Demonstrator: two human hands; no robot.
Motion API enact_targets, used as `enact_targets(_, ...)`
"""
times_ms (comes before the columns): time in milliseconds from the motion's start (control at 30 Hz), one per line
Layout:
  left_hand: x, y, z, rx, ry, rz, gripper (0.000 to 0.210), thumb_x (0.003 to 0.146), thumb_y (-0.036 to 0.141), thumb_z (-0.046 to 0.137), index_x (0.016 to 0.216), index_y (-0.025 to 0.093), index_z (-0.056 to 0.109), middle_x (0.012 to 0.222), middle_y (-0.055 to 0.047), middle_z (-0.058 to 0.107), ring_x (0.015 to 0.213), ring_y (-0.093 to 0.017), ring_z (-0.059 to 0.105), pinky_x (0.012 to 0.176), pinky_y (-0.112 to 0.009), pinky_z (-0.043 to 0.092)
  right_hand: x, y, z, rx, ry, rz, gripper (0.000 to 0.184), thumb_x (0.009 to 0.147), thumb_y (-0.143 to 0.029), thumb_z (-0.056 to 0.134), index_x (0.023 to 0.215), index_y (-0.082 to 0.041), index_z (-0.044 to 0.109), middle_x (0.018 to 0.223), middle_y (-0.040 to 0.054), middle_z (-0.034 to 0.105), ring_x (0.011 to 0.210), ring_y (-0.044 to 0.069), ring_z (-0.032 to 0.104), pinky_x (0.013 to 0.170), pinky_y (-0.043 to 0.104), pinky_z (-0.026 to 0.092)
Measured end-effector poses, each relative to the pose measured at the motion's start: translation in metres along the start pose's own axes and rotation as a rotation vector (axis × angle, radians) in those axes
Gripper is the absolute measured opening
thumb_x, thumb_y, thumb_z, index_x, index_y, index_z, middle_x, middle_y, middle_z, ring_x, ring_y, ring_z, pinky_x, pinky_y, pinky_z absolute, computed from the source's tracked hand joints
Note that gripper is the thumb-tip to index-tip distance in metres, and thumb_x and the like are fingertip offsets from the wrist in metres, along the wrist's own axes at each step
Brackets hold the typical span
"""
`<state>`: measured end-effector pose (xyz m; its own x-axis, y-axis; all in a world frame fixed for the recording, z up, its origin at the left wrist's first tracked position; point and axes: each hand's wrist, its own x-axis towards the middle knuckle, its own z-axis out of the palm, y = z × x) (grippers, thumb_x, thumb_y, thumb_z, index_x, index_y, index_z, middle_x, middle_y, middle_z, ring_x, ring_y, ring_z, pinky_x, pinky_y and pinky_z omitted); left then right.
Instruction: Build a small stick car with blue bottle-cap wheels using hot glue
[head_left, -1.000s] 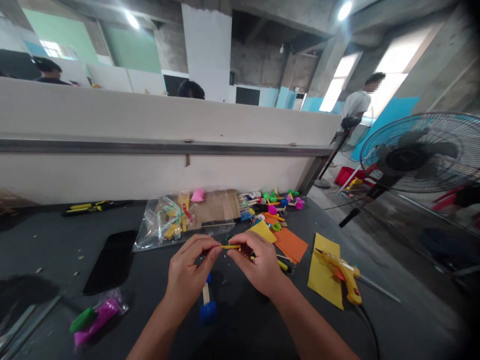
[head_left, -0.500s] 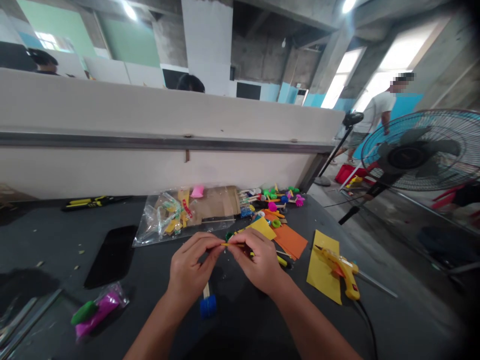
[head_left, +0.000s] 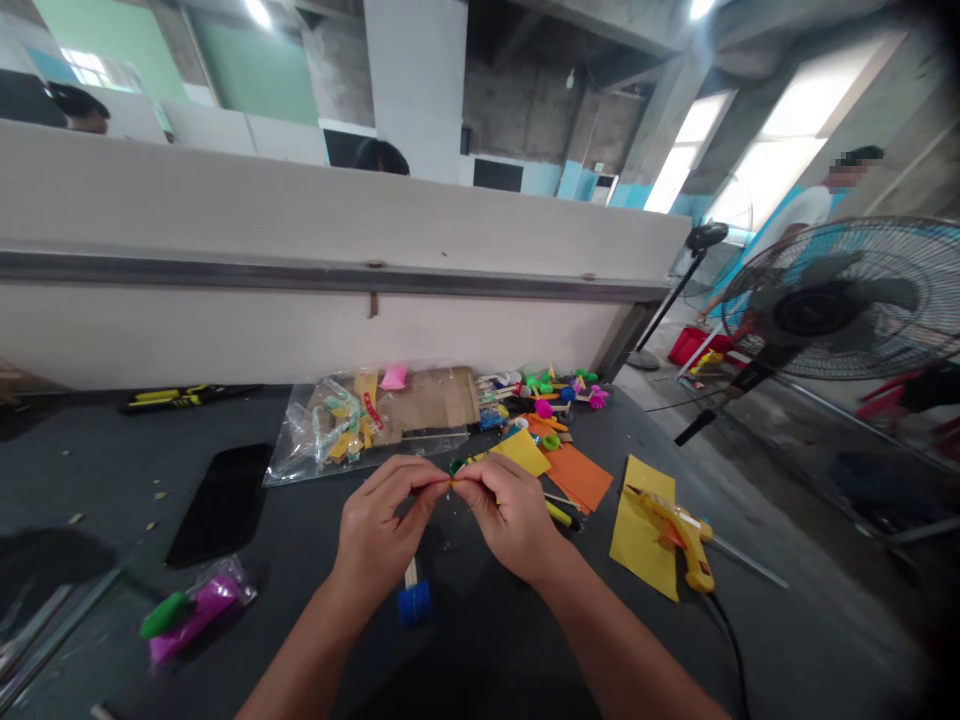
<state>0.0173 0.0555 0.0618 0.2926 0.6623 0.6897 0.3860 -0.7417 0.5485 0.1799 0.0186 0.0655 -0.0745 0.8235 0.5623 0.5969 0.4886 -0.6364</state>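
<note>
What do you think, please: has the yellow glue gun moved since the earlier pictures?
No: the yellow glue gun keeps its place on the yellow sheet and against the white partition; only the camera's view has shifted slightly.

The dark tabletop [head_left: 82,450] carries a black slab [head_left: 221,505], a clear bag [head_left: 306,462], orange paper [head_left: 579,478] and a yellow sheet [head_left: 637,545].

Two hands [head_left: 381,515] [head_left: 517,515], one small yellow piece [head_left: 451,484] between them. Around these: two yellow sheets [head_left: 630,555] [head_left: 527,453], at two and three o'clock; one glue gun [head_left: 684,525] at three; one blue round piece [head_left: 414,603] at seven; one green lump [head_left: 166,615] and one magenta lump [head_left: 199,617] at eight; one phone [head_left: 221,505] at nine — the colourful bits [head_left: 555,393] toward one defy counting.
</note>
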Motion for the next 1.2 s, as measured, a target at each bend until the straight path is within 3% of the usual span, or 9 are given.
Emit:
enact_targets(233,-0.0012,0.0022,0.0051,0.024,0.023,-0.004,0.009,0.084,0.021,0.056,0.078,0.02,0.062,0.075,-0.002,0.065,0.073,-0.013,0.061,0.066,-0.024,0.05,-0.0007,0.0009,0.0004,-0.081,0.007,-0.06,0.019,0.092,-0.028,0.047,0.084,-0.02,0.063,0.076,0.0047,0.064,0.075,0.017,0.058,0.07,0.03,0.043)
enact_targets(467,-0.0005,-0.0007,0.0067,0.027,-0.003,0.016,0.01,0.085,0.018,0.054,0.085,0.021,0.063,0.081,-0.002,0.064,0.077,-0.013,0.061,0.067,-0.024,0.05,0.0002,0.0039,-0.0006,-0.079,0.005,-0.031,0.02,0.092,-0.03,0.049,0.081,-0.02,0.063,0.074,0.0039,0.063,0.074,0.017,0.058,0.068,0.028,0.043)
enact_targets(700,-0.0015,-0.0033,0.0027,0.029,0.029,-0.028,0.009,0.085,0.02,0.055,0.079,0.019,0.062,0.077,-0.001,0.064,0.073,-0.013,0.061,0.067,-0.024,0.048,0.0011,0.0001,-0.0005,-0.01,-0.016,-0.004,0.016,0.09,-0.031,0.053,0.096,-0.021,0.063,0.085,0.0045,0.065,0.081,0.017,0.059,0.073,0.029,0.046)
enact_targets(1000,-0.002,0.0014,0.0044,-0.004,-0.011,-0.033,0.01,0.085,0.018,0.054,0.078,0.019,0.061,0.076,-0.001,0.062,0.073,-0.012,0.059,0.067,-0.023,0.047,-0.0015,0.0005,0.0008,-0.022,0.051,-0.024,0.012,0.089,-0.024,0.052,0.084,-0.02,0.062,0.076,0.0031,0.062,0.073,0.016,0.058,0.067,0.027,0.044)
enact_targets(1200,-0.0011,-0.006,0.0048,-0.048,-0.027,-0.033,0.008,0.084,0.02,0.057,0.088,0.019,0.064,0.085,-0.003,0.064,0.079,-0.013,0.06,0.066,-0.022,0.048,0.0008,0.0063,0.0013,0.029,0.05,0.009,0.01,0.088,-0.021,0.053,0.085,-0.019,0.063,0.079,0.0025,0.064,0.076,0.015,0.06,0.069,0.025,0.044)
